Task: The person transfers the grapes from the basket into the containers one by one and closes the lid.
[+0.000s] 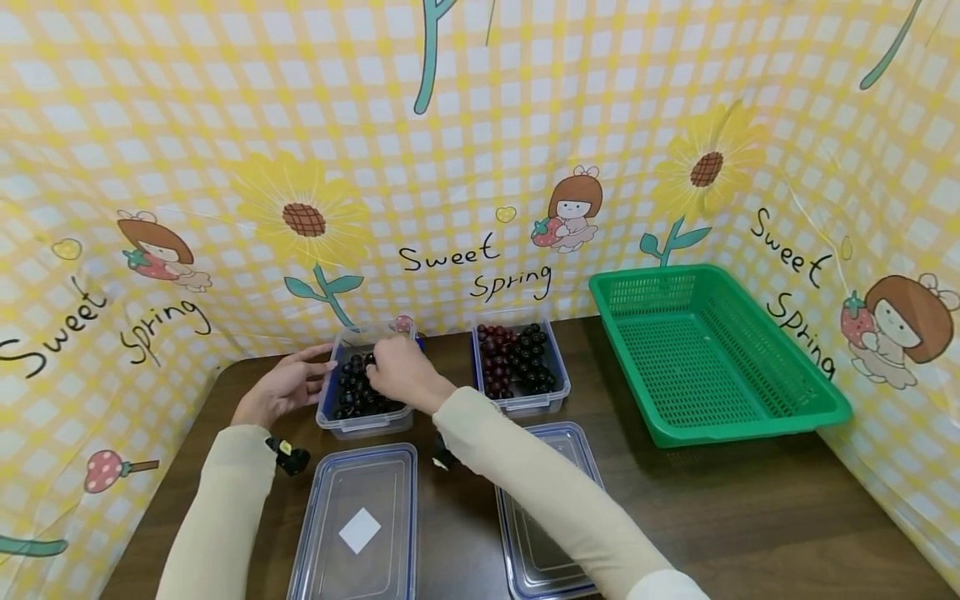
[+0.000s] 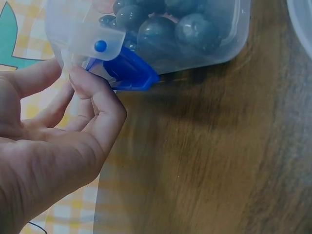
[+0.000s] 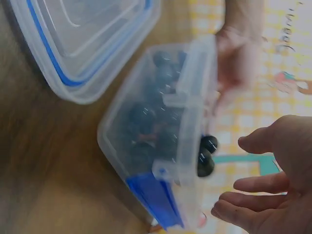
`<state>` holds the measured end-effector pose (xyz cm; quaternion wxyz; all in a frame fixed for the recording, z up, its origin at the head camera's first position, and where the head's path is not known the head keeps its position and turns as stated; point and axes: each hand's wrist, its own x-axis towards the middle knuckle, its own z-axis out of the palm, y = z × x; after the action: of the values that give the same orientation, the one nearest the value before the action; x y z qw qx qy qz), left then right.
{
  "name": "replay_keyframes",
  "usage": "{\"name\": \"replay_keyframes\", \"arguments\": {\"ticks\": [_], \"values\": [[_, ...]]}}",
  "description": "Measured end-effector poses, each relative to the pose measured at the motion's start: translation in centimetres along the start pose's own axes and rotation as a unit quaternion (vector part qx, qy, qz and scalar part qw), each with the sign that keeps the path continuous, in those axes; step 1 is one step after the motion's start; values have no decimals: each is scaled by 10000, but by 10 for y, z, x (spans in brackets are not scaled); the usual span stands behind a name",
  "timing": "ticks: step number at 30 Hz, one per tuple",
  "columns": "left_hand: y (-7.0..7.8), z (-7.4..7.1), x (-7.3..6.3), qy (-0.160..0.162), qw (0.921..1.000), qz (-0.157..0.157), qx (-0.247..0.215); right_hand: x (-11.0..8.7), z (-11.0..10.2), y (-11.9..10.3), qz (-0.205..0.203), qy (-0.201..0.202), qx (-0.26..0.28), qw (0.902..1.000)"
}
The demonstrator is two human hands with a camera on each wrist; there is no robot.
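A clear plastic container (image 1: 360,425) with blue side clips holds dark grapes (image 1: 352,396) at the table's back left. At its left side, my left hand (image 1: 281,390) pinches the rim between thumb and finger, beside a blue clip (image 2: 129,70) in the left wrist view. Over the container reaches my right hand (image 1: 405,373). The right wrist view shows that hand's fingers (image 3: 263,183) parted and loosely bent, with nothing between them. A couple of dark grapes (image 3: 205,161) rise above the rim just in front of them.
A second clear container (image 1: 528,404) with red and dark grapes stands to the right. Two clear lids (image 1: 360,475) lie in front, one partly under the right forearm. A green plastic basket (image 1: 750,433) sits at the right. Patterned cloth (image 1: 465,167) hangs behind the table.
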<state>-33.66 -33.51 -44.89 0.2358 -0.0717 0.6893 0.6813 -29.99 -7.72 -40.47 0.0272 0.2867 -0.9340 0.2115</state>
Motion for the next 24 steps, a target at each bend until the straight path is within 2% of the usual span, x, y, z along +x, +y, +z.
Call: {"name": "replay_keyframes", "arguments": {"ticks": [4, 7, 10, 14, 17, 19, 22, 24], "values": [[0, 1, -5, 85, 9998, 77, 133, -11, -21, 10, 283, 109, 912, 9954], [1, 6, -10, 271, 9986, 192, 403, -22, -36, 18, 420, 267, 1338, 9898], [3, 13, -15, 540, 9952, 259, 777, -34, -47, 27, 423, 417, 1412, 9882], [6, 24, -23, 819, 9875, 195, 1333, -55, -59, 42, 436, 646, 1432, 9866], [5, 30, -28, 1229, 9764, 220, 1762, -71, -67, 51, 554, 727, 1509, 9843], [3, 35, -34, 1564, 9673, 349, 1969, -82, -73, 55, 606, 765, 1553, 9830], [3, 50, -49, 2215, 9485, 666, 2163, -100, -84, 62, 584, 800, 1584, 9824], [2, 63, -61, 2702, 9328, 881, 2218, -113, -89, 67, 559, 834, 1596, 9821]]}}
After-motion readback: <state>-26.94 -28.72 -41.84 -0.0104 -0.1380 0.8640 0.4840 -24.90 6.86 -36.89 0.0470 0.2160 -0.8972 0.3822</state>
